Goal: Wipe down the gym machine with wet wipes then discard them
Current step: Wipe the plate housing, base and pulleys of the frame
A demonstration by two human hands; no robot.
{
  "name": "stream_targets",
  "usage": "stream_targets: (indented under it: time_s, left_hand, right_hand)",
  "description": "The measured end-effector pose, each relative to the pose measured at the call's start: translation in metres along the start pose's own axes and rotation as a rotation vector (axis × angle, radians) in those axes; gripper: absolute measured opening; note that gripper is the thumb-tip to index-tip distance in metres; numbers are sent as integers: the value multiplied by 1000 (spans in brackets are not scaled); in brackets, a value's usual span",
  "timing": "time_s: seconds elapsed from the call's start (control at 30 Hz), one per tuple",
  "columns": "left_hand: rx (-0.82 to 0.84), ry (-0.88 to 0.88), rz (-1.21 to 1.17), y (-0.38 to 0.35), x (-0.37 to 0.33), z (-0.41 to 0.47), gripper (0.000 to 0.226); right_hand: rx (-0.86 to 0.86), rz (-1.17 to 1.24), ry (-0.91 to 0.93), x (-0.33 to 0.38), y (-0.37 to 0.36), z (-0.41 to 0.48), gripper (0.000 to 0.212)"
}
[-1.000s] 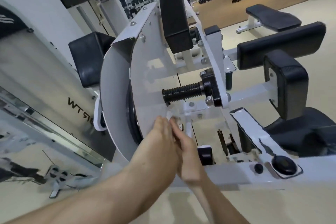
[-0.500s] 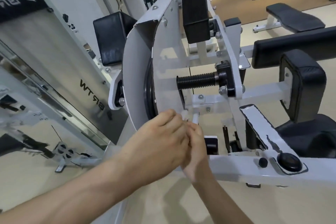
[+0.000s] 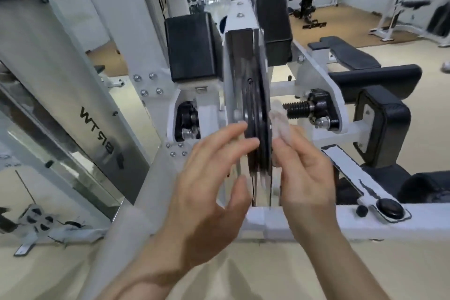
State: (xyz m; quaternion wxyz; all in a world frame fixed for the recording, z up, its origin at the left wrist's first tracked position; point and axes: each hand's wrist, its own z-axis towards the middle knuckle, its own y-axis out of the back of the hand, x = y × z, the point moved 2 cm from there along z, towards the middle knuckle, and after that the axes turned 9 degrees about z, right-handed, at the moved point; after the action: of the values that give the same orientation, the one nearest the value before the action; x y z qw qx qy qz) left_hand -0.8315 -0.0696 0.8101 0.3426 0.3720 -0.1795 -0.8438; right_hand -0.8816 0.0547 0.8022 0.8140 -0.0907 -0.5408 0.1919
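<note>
Above beige floor: white machine, right hand holding wipe.

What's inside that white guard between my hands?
A black pulley disc sits inside the white guard. Fingertips of the left hand cover part of it; its bottom is blurred.

Showing two hands: one left hand and one right hand. Counting one wipe, one machine, one threaded bar and at least five black pads. Showing two clusters of four bolts each.
</note>
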Motion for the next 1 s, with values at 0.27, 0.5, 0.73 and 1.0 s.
stream_targets:
  time_s: [0.27,0.5,0.73,1.0]
  left_hand:
    - [264,533,-898,62,59,-28,64]
    - [-144,843,-1122,131,141,-46,48]
    - [-26,730,-712,172,202,-14,50]
    - [-265,659,-714,199,275,111,23]
  right_hand:
    - [105,-7,-89,-12,-112,-53,20]
    - [-56,-78,-84,-62,-183,-25,19]
    - [-211,-144,77,-92,-232,53,33]
    - [-440,-226,208,-112,-265,182,40]
